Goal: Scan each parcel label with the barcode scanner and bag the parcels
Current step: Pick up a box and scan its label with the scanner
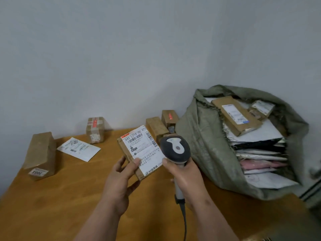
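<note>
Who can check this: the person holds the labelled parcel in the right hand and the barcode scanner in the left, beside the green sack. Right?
Not quite: the hands are swapped. The head view shows the left hand holding the labelled parcel and the right hand gripping the barcode scanner, beside the green sack.

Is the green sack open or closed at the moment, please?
Open: the green sack's mouth gapes toward the camera, showing stacked mailers and a cardboard parcel inside.
</note>
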Demonstrator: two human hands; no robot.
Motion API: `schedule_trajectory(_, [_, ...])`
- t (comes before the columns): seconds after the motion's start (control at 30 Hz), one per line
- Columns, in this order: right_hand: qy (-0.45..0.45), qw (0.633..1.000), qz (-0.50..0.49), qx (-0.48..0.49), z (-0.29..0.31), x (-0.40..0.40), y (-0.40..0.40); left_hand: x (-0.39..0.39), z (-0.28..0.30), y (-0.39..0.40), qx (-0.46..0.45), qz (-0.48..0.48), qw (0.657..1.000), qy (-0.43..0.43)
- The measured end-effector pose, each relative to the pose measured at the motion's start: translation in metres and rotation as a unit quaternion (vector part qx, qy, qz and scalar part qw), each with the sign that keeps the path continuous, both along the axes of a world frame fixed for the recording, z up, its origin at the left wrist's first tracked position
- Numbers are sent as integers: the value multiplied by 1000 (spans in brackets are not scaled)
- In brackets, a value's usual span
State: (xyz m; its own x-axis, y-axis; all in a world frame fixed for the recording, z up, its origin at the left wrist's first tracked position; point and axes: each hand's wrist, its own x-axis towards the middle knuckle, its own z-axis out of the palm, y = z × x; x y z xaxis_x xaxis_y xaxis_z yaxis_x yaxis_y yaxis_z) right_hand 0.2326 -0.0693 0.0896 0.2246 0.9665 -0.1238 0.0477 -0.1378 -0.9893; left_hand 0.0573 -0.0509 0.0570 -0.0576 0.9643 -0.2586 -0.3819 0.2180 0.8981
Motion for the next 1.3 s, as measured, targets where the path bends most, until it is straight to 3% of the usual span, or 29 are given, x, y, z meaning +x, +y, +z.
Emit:
schedule_trajectory(0.2, [109,991,-70,39,-3,32,-15,41,6,8,7,-108,994,0])
schedule_trajectory(0.5, [119,980,-147,64,-7,86,-40,103,18,9,35,-213,976,19])
schedule_trajectory(0.67, [121,970,-189,96,0,142,-40,165,36,19,64,-314,947,38])
schedule_trajectory(0.93, [165,958,-211,98,14,283,-5,316,57,68,136,-310,937,87])
schedule_trajectory(1.03, [168,956,-226,85,18,348,12,386,66,89,182,-294,927,145])
schedule_trajectory(1.13, [201,951,-226,59,17,407,30,445,73,115,262,-212,896,287])
schedule_trajectory(1.23, [214,946,-238,45,8,450,47,491,77,141,335,-103,813,465])
schedule_trajectory(1.3, [221,944,-243,39,-1,471,56,515,72,153,346,-95,751,554])
